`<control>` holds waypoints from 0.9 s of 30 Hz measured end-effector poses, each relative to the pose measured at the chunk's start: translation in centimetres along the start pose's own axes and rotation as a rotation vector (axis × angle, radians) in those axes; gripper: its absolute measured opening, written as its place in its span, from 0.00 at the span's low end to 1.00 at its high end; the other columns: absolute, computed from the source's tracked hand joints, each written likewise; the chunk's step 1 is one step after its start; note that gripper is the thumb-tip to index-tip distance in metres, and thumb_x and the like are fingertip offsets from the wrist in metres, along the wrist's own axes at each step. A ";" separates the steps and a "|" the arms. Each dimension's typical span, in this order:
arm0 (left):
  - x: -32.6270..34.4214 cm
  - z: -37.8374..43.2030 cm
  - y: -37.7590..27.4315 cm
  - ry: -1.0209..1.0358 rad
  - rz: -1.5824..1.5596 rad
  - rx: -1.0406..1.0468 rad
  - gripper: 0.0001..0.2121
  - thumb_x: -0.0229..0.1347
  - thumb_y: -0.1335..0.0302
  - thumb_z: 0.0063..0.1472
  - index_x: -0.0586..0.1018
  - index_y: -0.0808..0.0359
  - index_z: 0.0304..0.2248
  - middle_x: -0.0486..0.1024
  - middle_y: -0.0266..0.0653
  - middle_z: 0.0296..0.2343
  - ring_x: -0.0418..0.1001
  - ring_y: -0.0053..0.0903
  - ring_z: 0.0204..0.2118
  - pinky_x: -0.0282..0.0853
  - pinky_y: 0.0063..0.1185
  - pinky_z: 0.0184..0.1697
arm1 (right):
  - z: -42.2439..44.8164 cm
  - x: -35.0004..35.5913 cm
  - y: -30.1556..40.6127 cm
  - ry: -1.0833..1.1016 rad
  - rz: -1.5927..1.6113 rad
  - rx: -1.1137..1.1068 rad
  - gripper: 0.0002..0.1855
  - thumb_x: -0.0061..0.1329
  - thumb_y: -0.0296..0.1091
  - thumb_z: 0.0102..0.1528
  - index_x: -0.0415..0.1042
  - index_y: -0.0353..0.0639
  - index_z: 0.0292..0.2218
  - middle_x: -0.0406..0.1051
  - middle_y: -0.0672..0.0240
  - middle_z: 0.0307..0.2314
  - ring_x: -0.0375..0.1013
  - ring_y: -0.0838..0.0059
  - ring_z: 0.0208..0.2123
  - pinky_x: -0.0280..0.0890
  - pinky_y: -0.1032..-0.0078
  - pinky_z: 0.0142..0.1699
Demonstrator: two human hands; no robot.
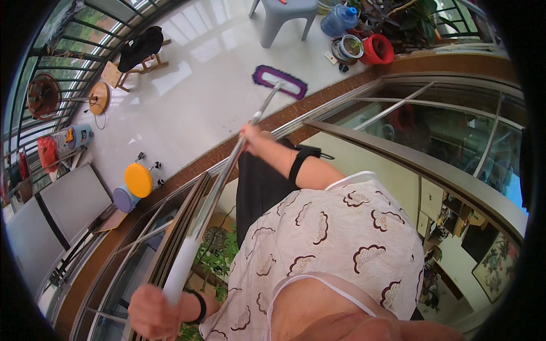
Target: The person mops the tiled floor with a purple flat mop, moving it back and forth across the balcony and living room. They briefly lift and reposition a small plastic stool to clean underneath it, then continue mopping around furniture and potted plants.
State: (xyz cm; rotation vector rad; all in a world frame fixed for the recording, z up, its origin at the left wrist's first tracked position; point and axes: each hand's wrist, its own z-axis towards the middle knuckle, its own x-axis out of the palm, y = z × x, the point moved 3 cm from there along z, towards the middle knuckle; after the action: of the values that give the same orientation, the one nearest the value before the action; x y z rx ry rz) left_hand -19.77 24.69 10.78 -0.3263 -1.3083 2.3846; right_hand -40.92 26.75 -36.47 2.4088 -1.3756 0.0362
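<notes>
A flat mop's purple-fringed head [280, 82] lies on the glossy white tile floor, just beyond the brown stone threshold. Its metal pole [219, 179] runs diagonally from there down to the lower left. My right hand [254, 138] grips the pole partway along, with the arm stretched forward over the threshold. Down at the lower left, my left hand [151, 311] is closed around the pole's top end, by the white handle sleeve [181, 264]. That hand is slightly blurred, and its fingers partly hide the end of the handle.
Sliding glass door frames [409, 149] flank me on both sides. Ahead stands a grey plastic stool [290, 17], with a water jug [337, 21] and a red pot [377, 49] to its right. A yellow round stool [138, 180] and a fan [45, 97] are on the left.
</notes>
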 end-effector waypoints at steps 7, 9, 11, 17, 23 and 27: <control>-0.6 -0.3 -5.6 0.026 -0.443 0.210 0.18 0.47 0.63 0.50 0.58 0.57 0.07 0.55 0.25 0.04 0.52 0.13 0.06 0.44 0.17 0.14 | -7.3 11.3 -9.2 0.240 -0.084 0.187 0.09 0.39 0.33 0.42 0.57 0.44 0.15 0.56 0.70 0.09 0.55 0.75 0.07 0.49 0.77 0.11; -1.1 -0.7 -6.1 -0.033 -0.369 0.197 0.18 0.46 0.63 0.49 0.58 0.57 0.07 0.55 0.25 0.04 0.52 0.13 0.06 0.45 0.17 0.16 | -8.3 12.7 -9.6 0.279 -0.153 0.208 0.09 0.40 0.34 0.42 0.58 0.42 0.15 0.57 0.69 0.09 0.55 0.76 0.07 0.49 0.78 0.11; -1.5 -1.4 -6.3 -0.091 -0.308 0.184 0.18 0.45 0.63 0.49 0.58 0.57 0.07 0.55 0.25 0.04 0.52 0.14 0.06 0.45 0.18 0.17 | -8.6 13.0 -9.7 0.285 -0.251 0.167 0.09 0.40 0.34 0.42 0.59 0.41 0.15 0.58 0.68 0.09 0.55 0.76 0.08 0.49 0.78 0.12; -1.3 -2.7 -4.9 -0.237 -0.183 0.116 0.17 0.43 0.62 0.48 0.57 0.58 0.07 0.55 0.26 0.04 0.52 0.14 0.06 0.47 0.19 0.22 | -5.1 10.3 -7.5 0.019 -0.461 -0.154 0.11 0.45 0.33 0.37 0.65 0.33 0.15 0.65 0.62 0.12 0.63 0.72 0.12 0.56 0.74 0.17; 1.8 -3.5 0.0 -0.308 -0.155 -0.014 0.16 0.42 0.61 0.46 0.57 0.58 0.07 0.55 0.26 0.04 0.53 0.15 0.06 0.48 0.20 0.26 | 0.4 0.6 1.6 -0.119 -0.348 -0.198 0.10 0.45 0.32 0.36 0.63 0.33 0.21 0.62 0.63 0.12 0.64 0.70 0.13 0.58 0.72 0.17; 5.1 -3.0 4.8 -0.279 -0.147 -0.093 0.17 0.41 0.62 0.47 0.56 0.57 0.07 0.54 0.24 0.02 0.52 0.13 0.04 0.47 0.20 0.27 | 2.1 -5.1 7.1 -0.247 -0.285 -0.170 0.10 0.44 0.33 0.38 0.62 0.35 0.23 0.60 0.64 0.14 0.61 0.73 0.12 0.53 0.74 0.13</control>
State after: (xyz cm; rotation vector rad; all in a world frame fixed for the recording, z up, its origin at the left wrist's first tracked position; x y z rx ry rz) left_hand -24.24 26.88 5.04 0.0791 -1.5112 2.3096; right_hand -49.89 27.00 -37.31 2.4991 -1.0658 -0.4462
